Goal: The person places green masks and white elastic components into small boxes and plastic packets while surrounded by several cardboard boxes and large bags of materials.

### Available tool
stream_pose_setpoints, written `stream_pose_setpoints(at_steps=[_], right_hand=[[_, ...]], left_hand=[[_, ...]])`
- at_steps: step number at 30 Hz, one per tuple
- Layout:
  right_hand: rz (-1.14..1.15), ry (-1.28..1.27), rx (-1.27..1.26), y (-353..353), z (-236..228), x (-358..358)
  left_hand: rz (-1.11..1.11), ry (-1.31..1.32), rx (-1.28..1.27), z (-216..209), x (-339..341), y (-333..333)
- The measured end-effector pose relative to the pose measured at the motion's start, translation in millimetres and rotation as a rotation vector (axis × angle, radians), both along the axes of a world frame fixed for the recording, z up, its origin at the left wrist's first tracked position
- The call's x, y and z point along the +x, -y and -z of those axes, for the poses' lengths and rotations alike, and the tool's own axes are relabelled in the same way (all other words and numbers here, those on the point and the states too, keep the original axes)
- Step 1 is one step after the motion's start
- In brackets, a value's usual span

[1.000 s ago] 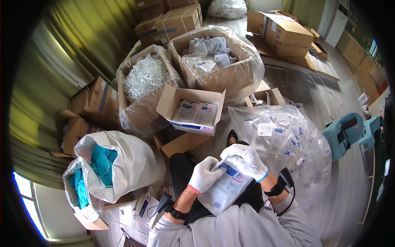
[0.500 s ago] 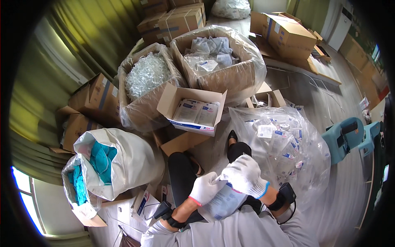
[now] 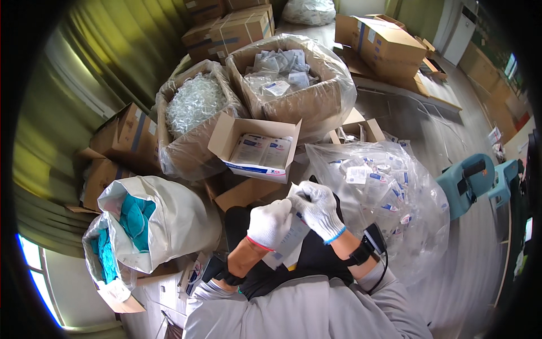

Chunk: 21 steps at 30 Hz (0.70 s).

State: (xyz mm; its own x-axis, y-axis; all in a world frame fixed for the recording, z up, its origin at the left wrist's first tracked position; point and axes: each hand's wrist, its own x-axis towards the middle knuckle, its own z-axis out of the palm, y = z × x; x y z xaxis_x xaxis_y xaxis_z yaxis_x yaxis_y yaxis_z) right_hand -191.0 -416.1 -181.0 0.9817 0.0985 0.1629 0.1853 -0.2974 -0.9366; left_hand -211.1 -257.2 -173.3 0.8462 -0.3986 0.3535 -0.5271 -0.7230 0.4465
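The gloved left hand (image 3: pixel 270 225) and right hand (image 3: pixel 319 210) grip a pouch (image 3: pixel 289 244) at its far end; an open box (image 3: pixel 254 171) stands beyond, a clear bag (image 3: pixel 427 206) at right.

The upper end of the printed pouch (image 3: pixel 289 243) is hidden by the gloved left hand (image 3: pixel 270 224) and gloved right hand (image 3: pixel 318 209), whose curled fingertips are hard to make out; the pouch's print is too small to read. At right, wrinkled film on the clear plastic bag (image 3: pixel 432 206) blurs the packets (image 3: pixel 389 192) inside. The white sack (image 3: pixel 186 214) at left conceals the lower part of its teal cup-shaped masks (image 3: pixel 134 223). Far off, the stacked cartons (image 3: pixel 237 34) are cut by the top edge.
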Motion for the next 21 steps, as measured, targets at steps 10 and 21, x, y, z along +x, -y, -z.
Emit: stream_pose_setpoints(at_steps=[10, 21], right_hand=[[0.315, -0.603, 0.488, -3.8, 118.7, 19.1], [-0.367, -0.399, 0.41, 33.0, 10.8, 0.3]], left_hand=[[0.561, 0.222, 0.041, -3.1, -26.7, 12.8], [0.081, -0.032, -0.318, 9.1, -24.2, -24.1]])
